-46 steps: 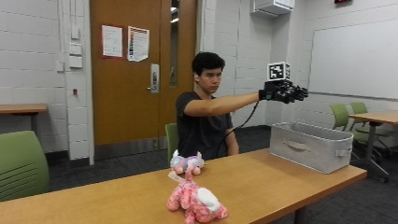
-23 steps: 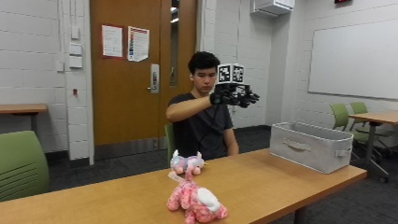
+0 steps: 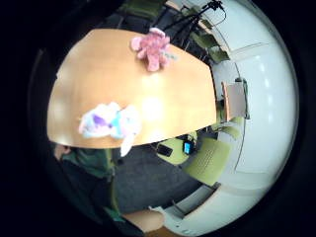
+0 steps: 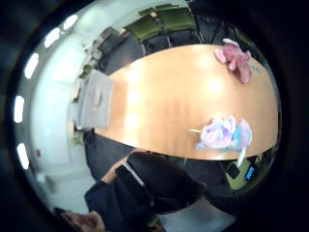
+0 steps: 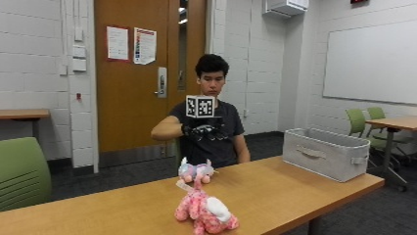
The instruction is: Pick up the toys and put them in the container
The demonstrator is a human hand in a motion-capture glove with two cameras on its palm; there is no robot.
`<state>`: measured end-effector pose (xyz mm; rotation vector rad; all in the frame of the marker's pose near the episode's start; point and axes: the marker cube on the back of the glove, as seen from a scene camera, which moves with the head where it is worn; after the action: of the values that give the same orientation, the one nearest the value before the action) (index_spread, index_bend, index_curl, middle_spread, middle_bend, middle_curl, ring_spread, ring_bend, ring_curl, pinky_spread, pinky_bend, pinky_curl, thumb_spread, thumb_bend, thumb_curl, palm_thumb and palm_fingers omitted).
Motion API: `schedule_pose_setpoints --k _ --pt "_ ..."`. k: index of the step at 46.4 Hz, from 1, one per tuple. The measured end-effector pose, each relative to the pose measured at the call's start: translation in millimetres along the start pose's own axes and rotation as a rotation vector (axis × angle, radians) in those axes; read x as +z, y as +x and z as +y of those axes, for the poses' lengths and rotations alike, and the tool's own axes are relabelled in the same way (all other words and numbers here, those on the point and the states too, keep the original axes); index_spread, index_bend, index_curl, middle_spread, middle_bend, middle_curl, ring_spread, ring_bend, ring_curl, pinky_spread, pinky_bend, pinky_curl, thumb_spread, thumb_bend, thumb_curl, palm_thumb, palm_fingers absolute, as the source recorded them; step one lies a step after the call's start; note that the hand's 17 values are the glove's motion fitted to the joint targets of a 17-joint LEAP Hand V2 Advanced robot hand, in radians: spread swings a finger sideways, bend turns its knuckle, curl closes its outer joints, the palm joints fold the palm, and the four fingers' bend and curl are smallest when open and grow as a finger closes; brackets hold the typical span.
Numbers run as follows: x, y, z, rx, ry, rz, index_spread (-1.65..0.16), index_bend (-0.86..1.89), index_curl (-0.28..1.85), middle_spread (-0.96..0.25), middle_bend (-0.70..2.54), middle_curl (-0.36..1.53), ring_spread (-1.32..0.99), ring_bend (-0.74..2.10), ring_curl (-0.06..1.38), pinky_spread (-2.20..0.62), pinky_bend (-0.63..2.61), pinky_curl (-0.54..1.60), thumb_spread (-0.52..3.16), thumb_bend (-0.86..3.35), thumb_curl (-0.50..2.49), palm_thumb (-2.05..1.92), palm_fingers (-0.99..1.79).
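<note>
In the outside view my gloved right hand [image 5: 203,129] hangs in front of the person's chest, well above the table, fingers loosely spread and holding nothing. Below it, near the table's far edge, lies a pastel blue-and-purple plush toy [image 5: 196,171]. A pink plush toy [image 5: 203,213] with a white patch lies nearer the camera. The grey fabric container [image 5: 327,152] stands at the table's right end, away from the hand. Both palm views look down on the pastel toy [image 3: 109,122] [image 4: 226,134] and the pink toy [image 3: 153,48] [image 4: 235,57]; the thumb side view also shows the container [image 4: 94,100].
The wooden table [image 5: 280,188] has a bare stretch between the toys and the container. Green chairs [image 5: 23,171] stand at the left and behind the container [image 5: 365,122]. A second table [image 5: 397,122] is at the far right.
My gloved hand has swung from high up toward the container side, across and down, to in front of the chest above the pastel toy. The toys and container have not moved.
</note>
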<state>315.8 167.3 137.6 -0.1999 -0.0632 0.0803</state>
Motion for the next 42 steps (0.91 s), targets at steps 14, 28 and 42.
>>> schedule_pose_setpoints --k 14,28,42 --pt "91 26 11 0.008 -0.095 -0.008 -0.33 0.2 0.29 -0.17 0.18 0.41 -0.25 0.24 0.19 -0.02 0.73 0.27 0.87 -0.11 0.19 -0.14 -0.06" --pt "146 45 18 0.025 -0.167 -0.008 -0.35 0.18 0.33 -0.18 0.17 0.38 -0.28 0.22 0.21 0.01 0.79 0.3 0.81 -0.11 0.19 -0.14 0.08" --pt "154 45 24 0.024 -0.173 -0.06 -0.4 0.45 0.44 -0.19 0.14 0.34 -0.28 0.17 0.21 0.03 0.85 0.33 0.9 -0.02 0.22 0.01 0.19"
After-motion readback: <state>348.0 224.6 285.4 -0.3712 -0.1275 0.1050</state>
